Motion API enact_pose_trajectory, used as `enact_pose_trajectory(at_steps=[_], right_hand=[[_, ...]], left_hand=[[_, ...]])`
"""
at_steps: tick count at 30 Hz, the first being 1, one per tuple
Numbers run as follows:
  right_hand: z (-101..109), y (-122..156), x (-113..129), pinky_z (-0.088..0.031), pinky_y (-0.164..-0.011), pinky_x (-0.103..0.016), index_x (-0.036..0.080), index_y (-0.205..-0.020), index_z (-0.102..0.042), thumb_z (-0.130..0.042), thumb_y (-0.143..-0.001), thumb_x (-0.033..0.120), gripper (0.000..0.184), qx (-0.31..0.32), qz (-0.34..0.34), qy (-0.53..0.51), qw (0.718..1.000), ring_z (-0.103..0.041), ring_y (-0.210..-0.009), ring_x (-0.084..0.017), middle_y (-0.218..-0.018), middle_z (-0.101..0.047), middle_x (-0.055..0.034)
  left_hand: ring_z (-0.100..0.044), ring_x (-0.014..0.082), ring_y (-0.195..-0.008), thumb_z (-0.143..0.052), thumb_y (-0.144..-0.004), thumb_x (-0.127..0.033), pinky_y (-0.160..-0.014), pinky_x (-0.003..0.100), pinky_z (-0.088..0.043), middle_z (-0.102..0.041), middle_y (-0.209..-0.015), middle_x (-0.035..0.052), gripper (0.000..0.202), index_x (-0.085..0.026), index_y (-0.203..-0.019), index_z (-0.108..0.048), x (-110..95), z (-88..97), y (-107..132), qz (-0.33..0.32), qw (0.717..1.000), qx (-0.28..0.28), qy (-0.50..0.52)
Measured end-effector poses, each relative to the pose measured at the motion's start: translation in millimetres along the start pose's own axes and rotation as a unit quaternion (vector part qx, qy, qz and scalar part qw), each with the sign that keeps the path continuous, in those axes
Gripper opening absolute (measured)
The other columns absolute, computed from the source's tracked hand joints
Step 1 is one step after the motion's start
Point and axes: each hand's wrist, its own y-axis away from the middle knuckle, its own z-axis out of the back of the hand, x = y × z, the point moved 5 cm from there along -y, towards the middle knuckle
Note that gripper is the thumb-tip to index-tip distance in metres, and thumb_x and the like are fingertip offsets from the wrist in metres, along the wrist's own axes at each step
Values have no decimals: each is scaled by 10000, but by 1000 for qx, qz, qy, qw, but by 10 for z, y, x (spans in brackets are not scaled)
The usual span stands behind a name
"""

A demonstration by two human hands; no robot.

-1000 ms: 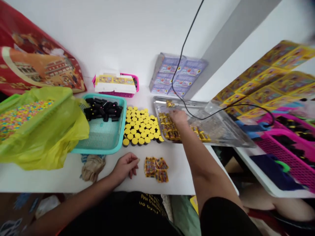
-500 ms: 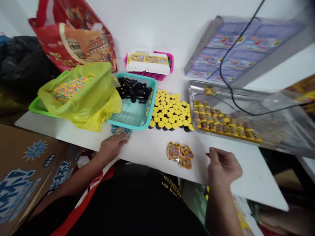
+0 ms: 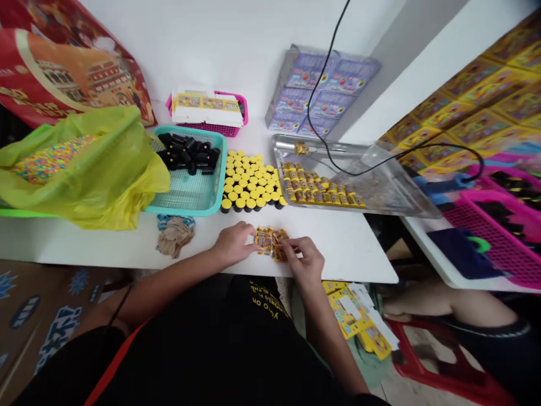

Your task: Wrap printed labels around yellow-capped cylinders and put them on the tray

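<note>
The left hand [image 3: 234, 245] rests on the white table [image 3: 338, 254] with its fingers curled against the near side of a small pile of printed packets [image 3: 270, 244]; whether they grip anything cannot be told. The right hand [image 3: 304, 260] comes in from the other side, its fingertips [image 3: 287, 243] pinched closed on the packets' edge. The pile sits between the hands, at the table's front edge, probably where both can reach it easily.

Behind it, yellow-capped bottles [image 3: 249, 180] stand packed in tight rows, seemingly so they support one another and save space. Beside them, a metal tray [image 3: 281, 145] holds neat lines of small yellow-labelled items [image 3: 323, 192], apparently kept together for counting or handling. A teal basket [image 3: 220, 169] holds black-capped tubes [image 3: 188, 153].

The packet printing is too small to read. On the black shirt [image 3: 264, 321], yellow lettering [image 3: 264, 301] shows, but only the word "on" seems legible.
</note>
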Motion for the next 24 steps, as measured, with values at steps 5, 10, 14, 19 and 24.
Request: enact_pose_trajectory(at_steps=[5,10,14,19,24], right_hand=[[10,107,-76,-487,-579,-278,208,-776,-670,-620,-886,341,180,-21,-10,8,1000,-568,-626,-134,-738,-620,-9],[4,155,-113,-491,-585,-281,210,-764,-659,-616,-885,358,197,-38,-42,4,998,-568,-634,-135,-753,-612,-10],[-82,53,-2,-501,-593,-284,215,-819,-663,-612,-882,375,179,-30,-35,-22,999,-589,-675,-146,-808,-629,-23],[-245,-168,118,-519,-689,-309,223,-912,-687,-607,-877,345,150,37,-21,-14,999,-621,-776,-177,-857,-653,-40],[-383,-258,78,-519,-719,-321,222,-956,-684,-606,-851,316,161,64,-43,-4,997,-630,-832,-198,-881,-668,-46]], left_hand=[[-536,154,-710,-762,-682,-197,-638,268,-383,-580,-789,9,179,-177,-713,-587,-2,-323,-373,10,998,52,-20],[-490,115,-641,-770,-647,-146,-611,240,-366,-535,-680,-27,241,-164,-623,-531,135,-270,-376,8,992,-14,123],[-468,105,-577,-770,-652,-224,-559,233,-358,-535,-608,-33,248,-159,-589,-540,216,-286,-382,35,976,-30,213],[-455,91,-463,-734,-685,-308,-457,223,-348,-560,-550,-29,205,-156,-646,-602,293,-338,-383,81,950,1,302],[-476,80,-410,-756,-667,-367,-393,212,-369,-577,-560,-22,280,-153,-665,-576,339,-336,-388,98,924,-8,370]])
